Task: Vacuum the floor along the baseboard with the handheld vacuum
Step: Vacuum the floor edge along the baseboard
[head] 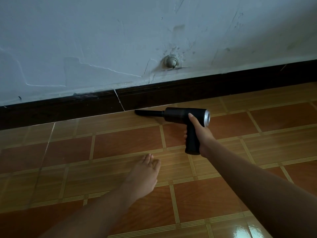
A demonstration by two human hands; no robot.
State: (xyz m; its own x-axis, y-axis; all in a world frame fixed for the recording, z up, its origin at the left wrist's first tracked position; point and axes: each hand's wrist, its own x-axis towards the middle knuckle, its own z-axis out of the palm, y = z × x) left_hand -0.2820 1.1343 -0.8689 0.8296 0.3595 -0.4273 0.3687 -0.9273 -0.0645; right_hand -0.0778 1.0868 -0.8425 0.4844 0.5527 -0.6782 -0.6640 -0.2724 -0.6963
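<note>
Right hand (199, 134): grips handheld vacuum (180, 115) by its handle
Colour: matte black, silver rear ring
Nozzle (147, 112): slim, tip just beside baseboard (171, 94)

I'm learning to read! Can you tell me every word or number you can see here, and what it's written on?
There are none to read. The vacuum held in the right hand shows no brand or label on the sides facing the camera. The wall, baseboard and floor carry only scuffs, cracks and stripes, no writing.
</note>
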